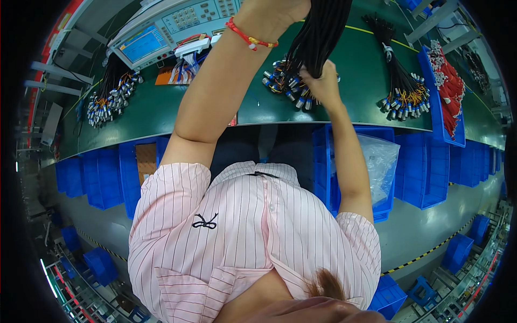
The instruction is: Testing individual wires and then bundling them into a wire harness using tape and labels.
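A thick bundle of black cables (326, 32) hangs from the top edge of the view down to the green worktop. Its lower end fans out into silver and blue connectors (293, 89) with some orange wires. My left hand (277, 12), red cord bracelet on the wrist, is closed at the upper part of the bundle; its fingers are partly cut off by the picture's edge. Lower down, my right hand (325, 86) is closed round the cables just above the connectors, its fingertips partly hidden among them.
A tester with a screen (142, 44) stands at the back left, a white connector fixture (193, 47) before it. More cable bundles lie at left (114, 99) and right (406, 97). A blue tray (459, 138) holds red cables. Blue bins (423, 167) line the worktop's front edge.
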Tool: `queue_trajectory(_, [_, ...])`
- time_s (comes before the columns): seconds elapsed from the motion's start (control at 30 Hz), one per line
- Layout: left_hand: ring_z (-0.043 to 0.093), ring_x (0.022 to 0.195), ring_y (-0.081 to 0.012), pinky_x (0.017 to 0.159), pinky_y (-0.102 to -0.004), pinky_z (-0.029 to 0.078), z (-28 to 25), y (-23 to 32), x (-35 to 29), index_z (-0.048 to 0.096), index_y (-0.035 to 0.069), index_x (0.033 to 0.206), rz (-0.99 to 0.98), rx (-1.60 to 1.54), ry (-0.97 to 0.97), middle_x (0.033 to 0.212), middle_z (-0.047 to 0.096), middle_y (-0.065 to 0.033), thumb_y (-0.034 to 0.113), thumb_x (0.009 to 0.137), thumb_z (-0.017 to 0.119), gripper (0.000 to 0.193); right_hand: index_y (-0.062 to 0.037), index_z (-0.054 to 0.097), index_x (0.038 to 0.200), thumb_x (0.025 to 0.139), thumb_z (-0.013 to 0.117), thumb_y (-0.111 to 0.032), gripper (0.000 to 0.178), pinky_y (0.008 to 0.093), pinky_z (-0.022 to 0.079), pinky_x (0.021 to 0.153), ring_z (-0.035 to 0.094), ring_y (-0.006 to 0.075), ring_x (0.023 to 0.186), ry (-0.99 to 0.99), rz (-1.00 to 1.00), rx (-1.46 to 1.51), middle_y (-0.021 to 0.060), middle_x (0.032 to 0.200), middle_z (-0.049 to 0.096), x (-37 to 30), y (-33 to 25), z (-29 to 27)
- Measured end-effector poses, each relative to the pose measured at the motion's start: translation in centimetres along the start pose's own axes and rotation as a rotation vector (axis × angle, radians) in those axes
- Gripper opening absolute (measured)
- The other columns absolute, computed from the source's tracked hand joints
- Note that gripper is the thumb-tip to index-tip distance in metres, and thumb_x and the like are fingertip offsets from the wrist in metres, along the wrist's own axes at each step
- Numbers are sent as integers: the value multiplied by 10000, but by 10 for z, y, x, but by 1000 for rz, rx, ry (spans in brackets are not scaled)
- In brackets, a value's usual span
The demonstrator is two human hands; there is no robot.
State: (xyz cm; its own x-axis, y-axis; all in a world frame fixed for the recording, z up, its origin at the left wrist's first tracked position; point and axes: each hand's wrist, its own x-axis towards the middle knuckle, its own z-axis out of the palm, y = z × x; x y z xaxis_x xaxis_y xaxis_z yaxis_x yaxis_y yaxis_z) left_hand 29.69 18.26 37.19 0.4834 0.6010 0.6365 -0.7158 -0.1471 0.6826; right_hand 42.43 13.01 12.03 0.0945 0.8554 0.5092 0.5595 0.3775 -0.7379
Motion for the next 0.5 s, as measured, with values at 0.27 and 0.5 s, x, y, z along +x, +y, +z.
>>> queue_trajectory(0.27, [652,728,-139,665,-253,514,-17,-8,-12,674,17,926,75,209,-5,832,673,-47,45,798,744,149,-120,423,1420,781,752,-360,758,445,314,1028,484,334,1210,-24,11,-537,161,1237,582,4,39,-30])
queue_trajectory(0.5, [649,745,-136,693,-258,525,-30,-26,-19,660,30,1012,-57,52,118,868,675,-49,38,813,732,212,-52,493,1384,749,813,-383,785,386,375,1050,489,278,1254,-265,286,-56,155,1307,552,10,-9,-110])
